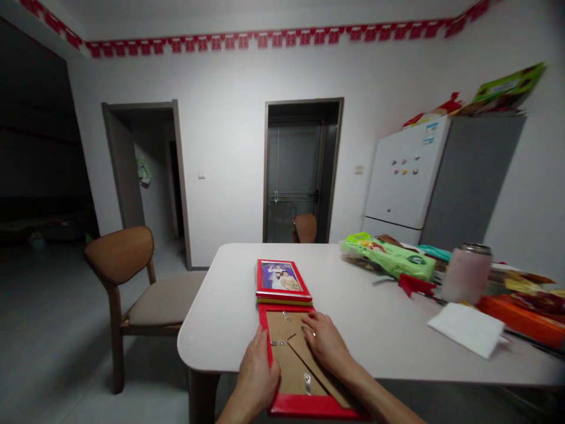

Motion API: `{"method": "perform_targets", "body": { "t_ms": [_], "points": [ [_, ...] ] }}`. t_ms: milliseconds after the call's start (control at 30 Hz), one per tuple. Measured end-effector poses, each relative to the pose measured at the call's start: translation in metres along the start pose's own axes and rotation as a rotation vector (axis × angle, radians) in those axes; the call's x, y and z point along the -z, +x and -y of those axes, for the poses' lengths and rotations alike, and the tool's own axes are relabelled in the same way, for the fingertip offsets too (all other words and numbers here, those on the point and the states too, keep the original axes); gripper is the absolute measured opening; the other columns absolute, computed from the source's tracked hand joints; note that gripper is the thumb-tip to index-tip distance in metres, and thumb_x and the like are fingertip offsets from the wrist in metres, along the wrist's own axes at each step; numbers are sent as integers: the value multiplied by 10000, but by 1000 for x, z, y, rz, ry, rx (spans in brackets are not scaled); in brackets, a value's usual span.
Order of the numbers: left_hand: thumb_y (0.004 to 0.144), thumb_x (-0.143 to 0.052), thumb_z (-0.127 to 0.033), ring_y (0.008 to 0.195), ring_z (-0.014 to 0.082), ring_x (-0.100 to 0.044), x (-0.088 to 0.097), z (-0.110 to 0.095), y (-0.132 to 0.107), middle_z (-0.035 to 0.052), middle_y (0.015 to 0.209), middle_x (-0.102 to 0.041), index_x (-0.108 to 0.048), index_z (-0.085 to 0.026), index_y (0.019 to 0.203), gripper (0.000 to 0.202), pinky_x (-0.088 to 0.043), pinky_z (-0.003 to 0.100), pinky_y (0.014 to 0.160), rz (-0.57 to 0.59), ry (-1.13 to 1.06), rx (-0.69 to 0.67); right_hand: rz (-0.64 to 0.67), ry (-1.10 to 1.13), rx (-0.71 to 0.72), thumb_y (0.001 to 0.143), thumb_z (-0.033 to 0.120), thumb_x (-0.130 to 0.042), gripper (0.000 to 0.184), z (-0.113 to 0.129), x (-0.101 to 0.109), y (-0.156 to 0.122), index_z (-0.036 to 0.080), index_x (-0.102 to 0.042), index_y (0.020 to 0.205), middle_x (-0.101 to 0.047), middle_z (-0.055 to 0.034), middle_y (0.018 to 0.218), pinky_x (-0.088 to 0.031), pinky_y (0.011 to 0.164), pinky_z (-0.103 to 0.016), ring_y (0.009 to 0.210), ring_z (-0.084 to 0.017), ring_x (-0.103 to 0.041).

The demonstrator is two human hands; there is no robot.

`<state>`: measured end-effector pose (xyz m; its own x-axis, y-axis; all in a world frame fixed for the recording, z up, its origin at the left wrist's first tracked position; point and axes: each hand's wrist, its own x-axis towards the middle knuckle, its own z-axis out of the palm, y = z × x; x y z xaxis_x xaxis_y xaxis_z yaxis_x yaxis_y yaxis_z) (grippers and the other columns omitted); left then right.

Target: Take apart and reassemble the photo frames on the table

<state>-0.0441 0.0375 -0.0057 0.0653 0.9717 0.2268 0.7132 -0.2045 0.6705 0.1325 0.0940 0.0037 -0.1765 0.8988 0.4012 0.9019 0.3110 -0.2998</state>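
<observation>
A red picture frame (pixel 282 330) lies face down at the near edge of the white table (pixel 229 306), its brown backing board and metal clips showing. My left hand (pixel 258 371) rests on the frame's left edge with the thumb on the backing near a clip. My right hand (pixel 324 341) lies flat on the backing, fingers stretched out over the stand flap. Just beyond, a stack of red frames (pixel 282 281) lies face up with a photo showing in the top one.
A wooden chair (pixel 136 282) stands left of the table. On the right lie a green packet (pixel 388 256), a pink cup with a metal lid (pixel 465 274), a white paper (pixel 465 330) and orange packaging (pixel 525 318). A white fridge (pixel 410 176) stands behind.
</observation>
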Motion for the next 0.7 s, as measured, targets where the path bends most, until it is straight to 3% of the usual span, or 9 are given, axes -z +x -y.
{"method": "perform_targets", "body": {
  "t_ms": [133, 333, 533, 700],
  "points": [
    [635, -416, -129, 1184, 158, -308, -1, 2, 1, 57, 1303, -347, -347, -104, 1227, 596, -191, 210, 988, 1, -34, 0, 87, -12, -16, 782, 233, -355, 309, 19, -17, 25, 165, -656, 790, -614, -73, 812, -378, 729, -256, 787, -167, -529],
    [627, -417, -115, 1173, 158, -328, 0, 2, 4, 72, 1291, -363, -351, -101, 1220, 598, -213, 222, 983, 13, -27, -13, 67, -44, -77, 757, 241, -402, 267, 21, -34, 40, 193, -658, 817, -604, -82, 878, -364, 689, -273, 813, -188, -505],
    [629, -408, -112, 1181, 166, -316, -5, 7, 5, 105, 1291, -356, -317, -55, 1234, 615, -211, 225, 986, -7, -6, -39, 69, -12, -14, 762, 274, -409, 282, 28, -23, 27, 200, -639, 908, -598, -83, 885, -358, 713, -279, 822, -188, -505],
    [653, -405, -133, 1176, 166, -327, -7, 8, 7, 110, 1279, -374, -332, -60, 1225, 581, -214, 230, 984, -14, -24, -41, 138, 134, 178, 709, 356, -502, 243, 43, -10, 5, 218, -653, 839, -567, -53, 973, -336, 794, -288, 913, -187, -480]
  ]
}}
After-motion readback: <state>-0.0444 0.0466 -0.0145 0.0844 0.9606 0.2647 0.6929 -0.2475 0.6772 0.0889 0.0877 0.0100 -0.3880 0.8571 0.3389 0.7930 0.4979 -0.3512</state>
